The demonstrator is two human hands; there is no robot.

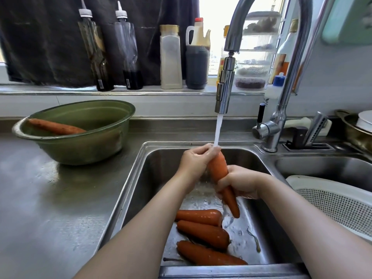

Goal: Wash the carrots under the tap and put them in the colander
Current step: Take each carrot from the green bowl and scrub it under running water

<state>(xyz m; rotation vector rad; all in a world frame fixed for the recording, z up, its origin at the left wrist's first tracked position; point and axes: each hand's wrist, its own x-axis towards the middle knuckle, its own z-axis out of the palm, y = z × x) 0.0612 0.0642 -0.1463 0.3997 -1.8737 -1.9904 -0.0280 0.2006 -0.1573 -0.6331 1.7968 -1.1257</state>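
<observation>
Forearms enter from the bottom edge and meet over the sink. Between them, nearest the lens, three carrots lie wet and touching on the sink floor against its front wall. Far left, toward the back edge of the counter, stands a green basin with a lone carrot inside, leaning at the left rim; its skin is dull, probably unwashed. Left hand: fingers curled round the thick top of the held carrot, exactly where the stream from the tap lands. That carrot hangs steeply, tip down toward the camera, clear of the three below. Right hand: fingers and thumb wrapped round the carrot's lower half, tip protruding under the fist. Far right, past the sink's right wall, is the white colander; whether it sits in or over the second bowl cannot be told, and no carrot shows in its visible part. Judgement: the step in hand is rinsing, and no transfer is evident yet. The next move calls for a firm one-handed grip on a slippery carrot, a carry rightward over the sink's right wall, and release into the colander.
</observation>
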